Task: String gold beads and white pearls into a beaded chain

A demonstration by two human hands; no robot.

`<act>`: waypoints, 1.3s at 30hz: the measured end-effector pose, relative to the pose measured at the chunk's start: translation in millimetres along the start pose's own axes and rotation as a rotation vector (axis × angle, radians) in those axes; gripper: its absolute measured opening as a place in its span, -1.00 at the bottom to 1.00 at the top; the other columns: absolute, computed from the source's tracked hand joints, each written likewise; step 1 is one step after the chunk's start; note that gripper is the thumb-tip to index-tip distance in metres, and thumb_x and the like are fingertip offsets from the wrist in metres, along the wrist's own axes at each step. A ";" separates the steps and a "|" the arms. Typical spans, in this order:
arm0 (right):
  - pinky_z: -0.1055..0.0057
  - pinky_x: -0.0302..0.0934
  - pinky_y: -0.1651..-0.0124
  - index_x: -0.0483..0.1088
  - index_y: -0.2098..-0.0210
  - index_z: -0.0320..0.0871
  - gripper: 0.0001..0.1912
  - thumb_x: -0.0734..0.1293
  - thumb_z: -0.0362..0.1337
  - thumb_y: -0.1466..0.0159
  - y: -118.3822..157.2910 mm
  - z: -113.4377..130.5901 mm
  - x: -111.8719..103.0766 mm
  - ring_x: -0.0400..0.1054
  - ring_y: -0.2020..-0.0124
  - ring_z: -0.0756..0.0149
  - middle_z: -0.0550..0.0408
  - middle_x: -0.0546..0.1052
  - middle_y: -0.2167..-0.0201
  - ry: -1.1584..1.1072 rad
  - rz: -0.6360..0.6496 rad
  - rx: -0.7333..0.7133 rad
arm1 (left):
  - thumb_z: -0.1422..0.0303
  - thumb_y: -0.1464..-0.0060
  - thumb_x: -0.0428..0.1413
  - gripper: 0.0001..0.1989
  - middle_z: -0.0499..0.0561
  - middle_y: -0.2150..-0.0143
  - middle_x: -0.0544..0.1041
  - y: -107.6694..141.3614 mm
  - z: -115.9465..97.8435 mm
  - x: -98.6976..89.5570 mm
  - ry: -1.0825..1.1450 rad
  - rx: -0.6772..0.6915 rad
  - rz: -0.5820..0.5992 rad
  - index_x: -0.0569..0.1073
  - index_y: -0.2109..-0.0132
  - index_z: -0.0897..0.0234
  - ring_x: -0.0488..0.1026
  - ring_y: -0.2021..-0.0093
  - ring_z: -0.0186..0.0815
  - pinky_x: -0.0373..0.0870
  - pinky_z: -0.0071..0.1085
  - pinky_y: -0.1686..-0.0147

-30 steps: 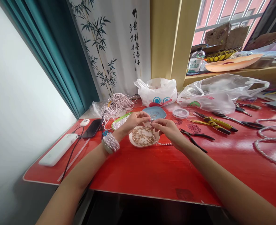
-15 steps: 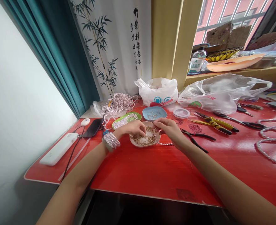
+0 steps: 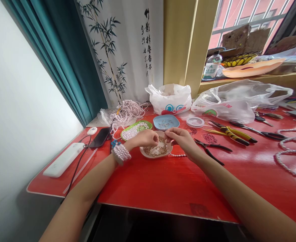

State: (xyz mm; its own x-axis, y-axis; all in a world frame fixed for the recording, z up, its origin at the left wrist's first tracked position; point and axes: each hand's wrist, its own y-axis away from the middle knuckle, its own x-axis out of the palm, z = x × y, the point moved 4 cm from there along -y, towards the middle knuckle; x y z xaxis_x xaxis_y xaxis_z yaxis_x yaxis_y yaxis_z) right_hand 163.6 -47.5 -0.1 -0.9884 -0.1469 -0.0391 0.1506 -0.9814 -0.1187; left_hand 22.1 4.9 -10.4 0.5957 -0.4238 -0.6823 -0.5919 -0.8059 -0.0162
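Note:
My left hand [image 3: 148,138] is above the left side of a pale bowl [image 3: 149,156] of small gold beads [image 3: 151,150]. Its fingers are curled in a pinch, and anything between them is too small to see. My right hand [image 3: 179,137] is over the bowl's right rim, thumb and forefinger pinched on the end of a strand of pearly beads [image 3: 177,155]. The strand drops across the rim onto the table below that hand. Several rows of pinkish-white beads, a bracelet [image 3: 122,153], circle my left wrist. The fingertips of both hands are close but apart.
Behind the bowl are a green dish [image 3: 148,125] of pearl beads and a blue dish [image 3: 166,123] with small metal bits. Bead strands [image 3: 130,111] are heaped at back left. Black pliers [image 3: 210,148], yellow-black pliers [image 3: 230,132] and plastic bags [image 3: 169,99] occupy the right and back.
My left hand has shifted slightly to the right, toward my right hand, and its wrist has turned a little. My right hand has hardly moved.

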 end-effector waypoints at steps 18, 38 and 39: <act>0.42 0.07 0.36 0.34 0.57 -0.18 -0.84 0.28 -0.21 -0.02 5.1 8.3 6.4 0.20 0.48 0.39 0.18 0.34 0.58 0.027 0.070 -0.094 | 0.38 0.19 0.26 -0.78 -0.05 0.41 0.44 -0.4 -7.7 0.5 0.972 0.008 -0.010 0.43 0.36 0.39 0.37 0.42 -0.50 0.26 -0.52 0.36; 0.40 0.13 0.39 0.29 0.60 -0.16 -0.83 0.28 -0.20 -0.01 5.2 7.3 7.9 0.19 0.53 0.42 0.19 0.30 0.60 0.028 0.092 -0.068 | 0.36 0.17 0.26 -0.79 -0.01 0.42 0.44 0.1 -12.7 6.7 1.038 0.034 0.064 0.47 0.38 0.43 0.39 0.40 -0.45 0.28 -0.47 0.28; 0.40 0.13 0.39 0.29 0.61 -0.16 -0.82 0.28 -0.19 -0.01 5.3 7.5 8.0 0.20 0.53 0.42 0.20 0.30 0.60 0.029 0.093 -0.067 | 0.36 0.17 0.26 -0.78 -0.01 0.42 0.45 0.0 -12.6 6.8 1.039 0.031 0.064 0.47 0.38 0.43 0.39 0.40 -0.45 0.28 -0.47 0.28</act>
State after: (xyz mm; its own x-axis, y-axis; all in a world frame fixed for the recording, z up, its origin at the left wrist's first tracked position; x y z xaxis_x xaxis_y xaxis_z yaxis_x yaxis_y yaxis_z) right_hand 156.3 -54.8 6.4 -0.9693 -0.2320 -0.0813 0.2432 -0.9532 -0.1795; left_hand 33.0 -3.2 -5.8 0.7279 -0.6246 0.2828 -0.6439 -0.7645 -0.0312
